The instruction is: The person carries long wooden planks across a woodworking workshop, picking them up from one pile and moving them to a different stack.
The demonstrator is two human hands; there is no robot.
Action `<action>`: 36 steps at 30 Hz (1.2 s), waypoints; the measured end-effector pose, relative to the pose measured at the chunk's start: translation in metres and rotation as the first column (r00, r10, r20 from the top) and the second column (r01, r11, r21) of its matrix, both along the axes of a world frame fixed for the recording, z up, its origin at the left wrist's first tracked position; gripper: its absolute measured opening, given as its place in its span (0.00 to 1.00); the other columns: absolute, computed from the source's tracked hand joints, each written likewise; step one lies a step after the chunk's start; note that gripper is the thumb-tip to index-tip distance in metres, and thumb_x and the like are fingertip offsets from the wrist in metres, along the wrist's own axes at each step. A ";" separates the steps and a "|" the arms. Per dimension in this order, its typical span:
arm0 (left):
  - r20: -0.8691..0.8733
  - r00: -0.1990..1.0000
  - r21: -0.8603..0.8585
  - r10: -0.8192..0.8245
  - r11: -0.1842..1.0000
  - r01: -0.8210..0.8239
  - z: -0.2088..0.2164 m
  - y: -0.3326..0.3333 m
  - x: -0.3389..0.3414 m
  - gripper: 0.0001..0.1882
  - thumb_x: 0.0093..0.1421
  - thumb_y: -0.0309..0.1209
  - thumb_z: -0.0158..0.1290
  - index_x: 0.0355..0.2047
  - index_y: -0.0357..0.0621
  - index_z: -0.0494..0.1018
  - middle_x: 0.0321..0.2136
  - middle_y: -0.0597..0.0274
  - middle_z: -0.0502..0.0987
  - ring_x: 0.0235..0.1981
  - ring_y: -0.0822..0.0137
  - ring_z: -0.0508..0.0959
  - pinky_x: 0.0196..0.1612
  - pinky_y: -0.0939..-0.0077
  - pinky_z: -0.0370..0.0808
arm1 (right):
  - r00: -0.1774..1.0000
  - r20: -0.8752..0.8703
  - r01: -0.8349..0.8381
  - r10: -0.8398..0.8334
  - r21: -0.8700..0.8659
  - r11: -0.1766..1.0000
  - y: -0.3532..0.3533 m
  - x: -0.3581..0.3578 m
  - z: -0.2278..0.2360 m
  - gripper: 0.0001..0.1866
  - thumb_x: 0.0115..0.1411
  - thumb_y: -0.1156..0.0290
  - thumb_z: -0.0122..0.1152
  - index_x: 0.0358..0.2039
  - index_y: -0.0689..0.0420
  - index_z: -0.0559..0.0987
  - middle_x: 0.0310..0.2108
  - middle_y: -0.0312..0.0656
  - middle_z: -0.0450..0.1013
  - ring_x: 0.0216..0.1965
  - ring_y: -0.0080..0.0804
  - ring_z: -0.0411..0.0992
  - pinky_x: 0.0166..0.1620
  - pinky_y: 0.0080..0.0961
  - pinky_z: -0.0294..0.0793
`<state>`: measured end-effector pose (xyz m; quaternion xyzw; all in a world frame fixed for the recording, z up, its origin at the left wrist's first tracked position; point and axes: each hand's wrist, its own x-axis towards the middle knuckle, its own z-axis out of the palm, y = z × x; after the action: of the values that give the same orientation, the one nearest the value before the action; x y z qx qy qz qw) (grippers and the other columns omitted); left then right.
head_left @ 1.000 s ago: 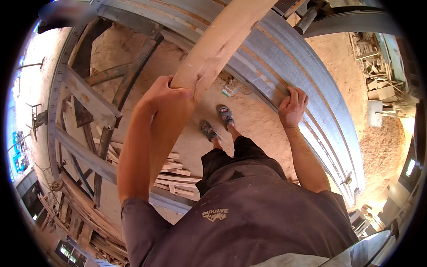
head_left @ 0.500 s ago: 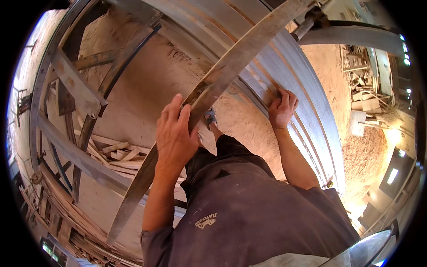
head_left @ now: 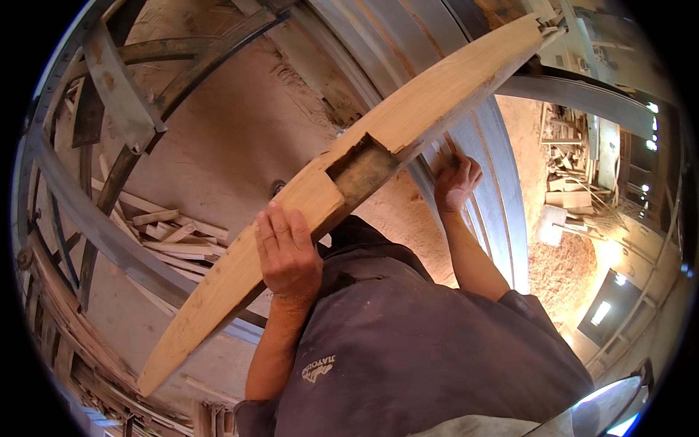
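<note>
A long wooden beam [head_left: 240,266] slants across the view from lower left to upper right. Its pale broad face is turned up, and a dark rectangular notch [head_left: 362,169] is cut near its middle. My left hand [head_left: 290,251] grips the beam's near edge just left of the notch, fingers laid over the face, thumb hidden. Beyond the beam, my right hand [head_left: 457,186] rests with curled fingers on a grey metal table [head_left: 502,197] with brownish lengthwise strips. What those fingers hold, if anything, cannot be made out.
A rusty metal frame [head_left: 109,222] stands at the left, with wood offcuts [head_left: 178,240] on the floor by it. Stacked strips [head_left: 73,320] lie lower left. More scrap wood [head_left: 571,189] and a sawdust heap [head_left: 564,266] are at the right.
The beam has rolled in my left hand, so its pale broad face and notch now show instead of a narrow edge. My right hand stays on the metal table.
</note>
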<state>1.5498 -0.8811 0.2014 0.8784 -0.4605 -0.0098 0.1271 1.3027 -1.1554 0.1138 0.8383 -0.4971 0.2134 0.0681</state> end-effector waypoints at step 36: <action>0.030 1.000 -0.053 0.006 0.999 -0.005 0.000 -0.002 -0.001 0.33 0.41 0.30 0.67 0.50 0.36 0.71 0.53 0.42 0.74 0.54 0.41 0.74 0.56 0.52 0.72 | 0.999 0.013 0.040 -0.040 0.012 0.999 0.005 0.001 0.004 0.16 0.50 0.80 0.50 0.41 0.60 0.75 0.46 0.50 0.67 0.49 0.55 0.63 0.54 0.50 0.63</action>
<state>1.5492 -0.8832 0.2011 0.8761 -0.4600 0.0160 0.1432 1.3034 -1.1505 0.1179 0.8271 -0.5156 0.2143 0.0641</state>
